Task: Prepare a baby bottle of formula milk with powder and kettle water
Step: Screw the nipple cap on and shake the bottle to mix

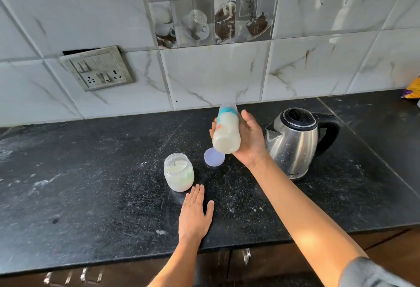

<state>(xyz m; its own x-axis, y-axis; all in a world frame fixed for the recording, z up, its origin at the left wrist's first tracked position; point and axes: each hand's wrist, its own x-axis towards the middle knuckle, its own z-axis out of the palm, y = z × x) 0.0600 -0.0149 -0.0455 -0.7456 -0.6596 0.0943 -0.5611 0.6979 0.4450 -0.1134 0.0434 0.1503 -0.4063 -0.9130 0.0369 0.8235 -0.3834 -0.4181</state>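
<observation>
On the wall at the far left sits a switch plate (98, 71). Below it the dark stone surface (91, 184) carries a light dusting of white specks.

The powder jar (178, 172) stands upright near the middle of the surface with no lid on, partly filled with white powder. Just beside it, toward the front edge, the left hand (195, 212) lies flat on the surface, fingers straight and together, grasping nothing. The fingertips are close to the foot of the jar but seem to stop short of it. The pale purple lid (214, 157) lies flat behind and to the right of the jar.

Above the lid, clear of the surface, the right hand (250, 141) is wrapped round the body of the baby bottle (227, 133). The bottle is tilted with its teal collar pointing away toward the wall. It is nearly full of cloudy, milky liquid, so the powder and water appear to be in and this looks like the mixing stage.

The steel kettle (295, 145) stands just right of that hand with its lid down and spout turned toward the bottle. A yellow packet (412, 90) shows at the far right edge.

Several things could go wrong from here:
- **Leak:** with the bottle tipped, a loose collar would let formula run out over the surface.
- **Dropped bottle:** a wet or smooth bottle could slip from the one hand holding it.
- **Burn:** the right forearm passes close to the kettle, which may be hot, and a sideways swing could brush it.
- **Spilled powder:** the jar is uncovered, so a nudge from the left hand could tip the powder out.
</observation>
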